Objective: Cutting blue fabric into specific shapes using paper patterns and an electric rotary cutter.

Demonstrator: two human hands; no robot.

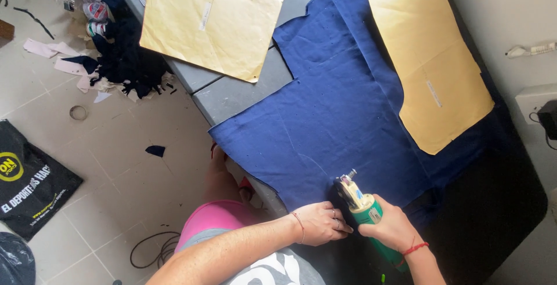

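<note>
The right hand (392,227) has its grip clenched around a green-bodied handheld electric fabric cutter (362,204), blade end pointing away from the person into the near edge of the dark blue woven cloth (331,111) spread on the grey desk (232,91). The left hand (321,222) lies flat, fingers down, pinning the cloth just left of the blade. Cutting well here, I'd judge, means keeping those fingers clear and the cloth taut. A tan paper pattern piece (432,59) lies well beyond the grip.
</note>
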